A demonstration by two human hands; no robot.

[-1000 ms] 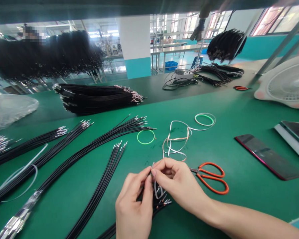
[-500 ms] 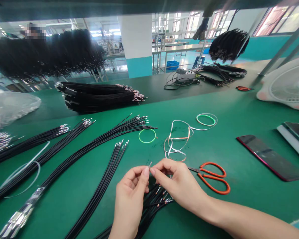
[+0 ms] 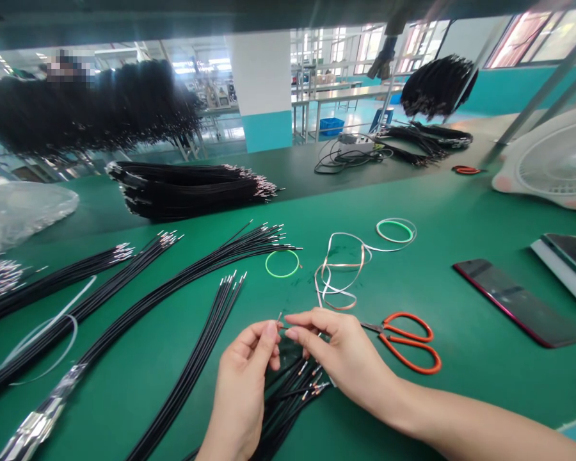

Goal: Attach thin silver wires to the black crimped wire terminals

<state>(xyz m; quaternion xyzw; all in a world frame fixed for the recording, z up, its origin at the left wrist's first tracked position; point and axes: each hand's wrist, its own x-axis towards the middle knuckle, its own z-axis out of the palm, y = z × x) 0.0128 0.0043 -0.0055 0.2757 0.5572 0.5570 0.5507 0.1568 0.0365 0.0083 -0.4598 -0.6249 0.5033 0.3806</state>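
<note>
Between thumb and index finger, my left hand pinches a thin cable end whose silvery tip sticks up. Just to its right, my right hand has thumb and forefinger close together around a fine strand; whether it grips that strand is too small to tell. Below both hands lies a bunch of black cables with copper and white ends, partly hidden by them. Orange-handled scissors rest right of my right hand. A tangled flat white and copper strip lies beyond my hands.
Black cable bundles spread over the left of the green table. Farther back sits a thick cable bundle. Green rings lie mid-table. On the right are a phone and a white fan.
My left hand has shifted slightly left, with the cable tip. The fingertips of my two hands are a little farther apart, and the right fingers have opened slightly.
</note>
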